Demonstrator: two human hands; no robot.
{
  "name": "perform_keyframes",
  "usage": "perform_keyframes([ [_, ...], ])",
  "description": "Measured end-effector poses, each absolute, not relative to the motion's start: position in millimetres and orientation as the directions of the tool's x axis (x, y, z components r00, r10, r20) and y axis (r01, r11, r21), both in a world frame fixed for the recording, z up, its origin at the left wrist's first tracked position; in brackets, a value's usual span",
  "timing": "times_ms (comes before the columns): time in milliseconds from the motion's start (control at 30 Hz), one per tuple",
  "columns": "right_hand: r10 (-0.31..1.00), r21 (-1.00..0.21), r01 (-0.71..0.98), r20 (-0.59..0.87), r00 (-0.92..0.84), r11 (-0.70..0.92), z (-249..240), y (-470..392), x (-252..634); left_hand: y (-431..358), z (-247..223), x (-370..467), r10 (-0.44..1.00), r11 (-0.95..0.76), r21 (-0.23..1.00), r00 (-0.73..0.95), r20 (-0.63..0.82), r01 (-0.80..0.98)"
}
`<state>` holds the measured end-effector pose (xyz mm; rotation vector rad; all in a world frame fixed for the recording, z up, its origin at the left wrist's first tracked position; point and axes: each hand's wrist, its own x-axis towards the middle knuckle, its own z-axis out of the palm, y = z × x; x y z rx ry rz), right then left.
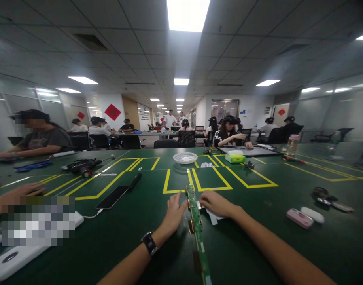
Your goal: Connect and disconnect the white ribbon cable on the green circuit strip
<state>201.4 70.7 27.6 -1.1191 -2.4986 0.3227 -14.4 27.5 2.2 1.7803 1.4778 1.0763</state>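
A long, narrow green circuit board [195, 221] stretches away from me across the green table, between my two hands. My left hand [173, 211], with a dark watch on its wrist, lies along the board's left side. Its fingers are apart, and the thumb tip meets or nearly meets the board's edge. On the other side, my right hand [216, 202] has its fingers curled together close to the board, pinching a white tissue or cloth [213, 217] that hangs below them. The right fingertips are partly hidden.
A white basket [185, 158] and a green-yellow tissue pack [235, 157] stand beyond the yellow tape marks. On the left lie a black phone [113, 197], a white power strip [18, 257] and another person's hand [29, 192]. A pink case [300, 218] and keys [329, 200] are rightward.
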Motion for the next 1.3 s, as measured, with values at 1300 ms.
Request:
perform_keyframes([
  [1300, 0.803, -0.215, 0.776, 0.238, -0.547, 0.592, -4.9, 100.1, 222.9, 13.0, -1.9, -2.7, 0.925, -0.376, 0.763, 0.259, 0.278, 0.525],
])
